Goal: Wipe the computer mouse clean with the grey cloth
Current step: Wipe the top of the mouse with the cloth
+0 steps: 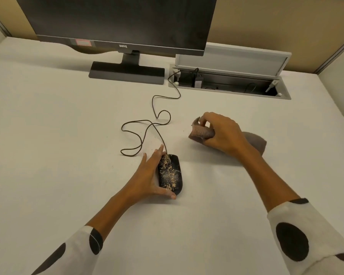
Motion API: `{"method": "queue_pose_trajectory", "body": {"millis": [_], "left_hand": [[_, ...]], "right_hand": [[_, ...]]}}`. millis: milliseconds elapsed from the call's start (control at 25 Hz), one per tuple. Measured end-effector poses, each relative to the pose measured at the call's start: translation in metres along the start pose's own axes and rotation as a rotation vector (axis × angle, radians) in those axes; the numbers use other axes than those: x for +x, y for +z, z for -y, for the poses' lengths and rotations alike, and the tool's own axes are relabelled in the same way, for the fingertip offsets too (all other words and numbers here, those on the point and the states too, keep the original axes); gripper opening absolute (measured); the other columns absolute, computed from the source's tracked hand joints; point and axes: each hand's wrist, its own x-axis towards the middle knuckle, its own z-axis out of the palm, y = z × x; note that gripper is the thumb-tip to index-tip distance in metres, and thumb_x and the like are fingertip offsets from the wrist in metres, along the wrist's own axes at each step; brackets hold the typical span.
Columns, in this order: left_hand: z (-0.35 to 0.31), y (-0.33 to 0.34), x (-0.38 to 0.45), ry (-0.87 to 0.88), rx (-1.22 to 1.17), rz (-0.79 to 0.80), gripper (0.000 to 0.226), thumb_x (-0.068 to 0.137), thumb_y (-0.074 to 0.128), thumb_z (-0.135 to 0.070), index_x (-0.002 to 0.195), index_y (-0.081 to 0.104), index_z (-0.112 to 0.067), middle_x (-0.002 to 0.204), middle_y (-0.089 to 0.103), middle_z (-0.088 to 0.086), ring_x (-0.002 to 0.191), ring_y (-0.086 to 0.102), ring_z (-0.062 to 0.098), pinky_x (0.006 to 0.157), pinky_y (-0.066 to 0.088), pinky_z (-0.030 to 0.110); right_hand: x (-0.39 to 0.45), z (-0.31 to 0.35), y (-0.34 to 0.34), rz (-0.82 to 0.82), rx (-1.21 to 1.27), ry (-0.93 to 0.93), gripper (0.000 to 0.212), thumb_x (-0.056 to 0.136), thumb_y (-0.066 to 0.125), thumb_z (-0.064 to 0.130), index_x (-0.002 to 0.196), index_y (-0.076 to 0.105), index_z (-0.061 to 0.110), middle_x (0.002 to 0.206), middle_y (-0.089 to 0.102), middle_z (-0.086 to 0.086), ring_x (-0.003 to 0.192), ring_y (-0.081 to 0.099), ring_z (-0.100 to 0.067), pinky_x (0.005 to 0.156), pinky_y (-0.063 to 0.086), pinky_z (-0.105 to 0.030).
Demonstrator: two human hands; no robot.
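Observation:
A black wired computer mouse [170, 173] lies on the white desk [58, 126], its top speckled with tan crumbs. My left hand [147, 178] steadies it from the left side, fingers along its edge and thumb at its rear. To the right and farther back, my right hand [220, 133] is shut on the grey cloth [202, 133], which is bunched in the fingers and shows tan dust on its front fold. The rest of the cloth trails out behind the wrist. The cloth is apart from the mouse.
The mouse cable [147, 128] loops across the desk to an open cable hatch [226, 84] at the back right. A dark monitor [119, 22] on its stand [127, 72] is at the back. A few crumbs lie on the desk near the cable.

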Motion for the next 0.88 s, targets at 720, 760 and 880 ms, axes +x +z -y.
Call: {"method": "queue_pose_trajectory", "body": {"millis": [720, 760, 880], "left_hand": [[0.005, 0.026, -0.029, -0.041, -0.015, -0.202, 0.116, 0.055, 0.083, -0.045, 0.144, 0.012, -0.023, 0.152, 0.013, -0.01, 0.139, 0.005, 0.003, 0.114, 0.0, 0.023], [0.006, 0.026, -0.029, -0.051, -0.015, -0.208, 0.116, 0.055, 0.083, -0.046, 0.145, 0.013, -0.024, 0.154, 0.013, -0.008, 0.139, 0.004, 0.002, 0.114, 0.001, 0.023], [0.007, 0.027, -0.029, -0.065, -0.018, -0.21, 0.116, 0.054, 0.083, -0.048, 0.144, 0.012, -0.025, 0.155, 0.012, -0.005, 0.134, 0.001, -0.002, 0.112, 0.001, 0.023]], "right_hand": [[-0.046, 0.059, 0.07, -0.011, -0.225, -0.146, 0.029, 0.081, 0.068, 0.01, 0.108, 0.067, 0.02, 0.127, 0.056, -0.014, 0.107, 0.049, -0.036, 0.061, 0.056, -0.04], [-0.042, 0.061, 0.069, -0.002, -0.23, -0.148, 0.027, 0.082, 0.067, 0.011, 0.107, 0.067, 0.019, 0.126, 0.056, -0.014, 0.108, 0.048, -0.036, 0.061, 0.056, -0.04], [-0.048, 0.059, 0.064, 0.018, -0.207, -0.199, 0.031, 0.082, 0.066, 0.01, 0.111, 0.065, 0.02, 0.128, 0.055, -0.012, 0.109, 0.047, -0.033, 0.062, 0.055, -0.038]]}}
